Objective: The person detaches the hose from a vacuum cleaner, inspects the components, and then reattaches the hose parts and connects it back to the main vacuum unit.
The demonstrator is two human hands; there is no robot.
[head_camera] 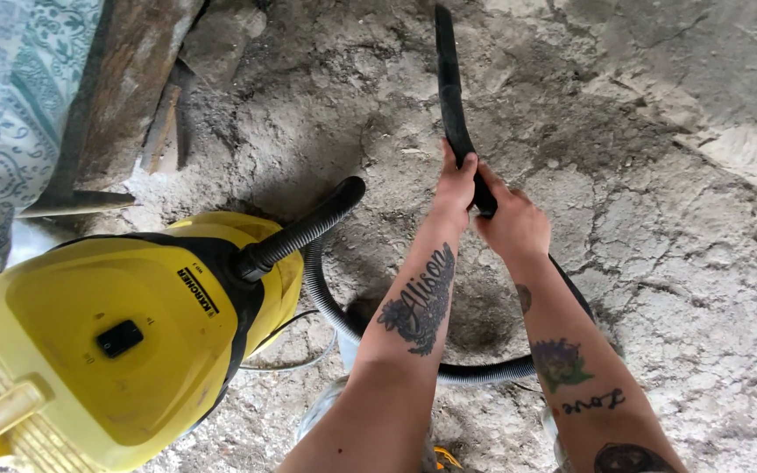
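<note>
Both bare, tattooed forearms are extended forward and downward from the lower edge of the view, converging toward the centre. The left hand (456, 180) is held with the fingers pointed forward and curled in a grip, the wrist straight. The right hand (513, 221) is placed just behind it, closed in a fist-like grasp, knuckles upward. The two hands are nearly touching.

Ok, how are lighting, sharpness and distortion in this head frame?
Head view: soft, even daylight, no glare; faint shadow under the ribbed hose; both hands on the black nozzle tube are sharp; wide-angle stretch swells the yellow vacuum cleaner at the corner.
</note>
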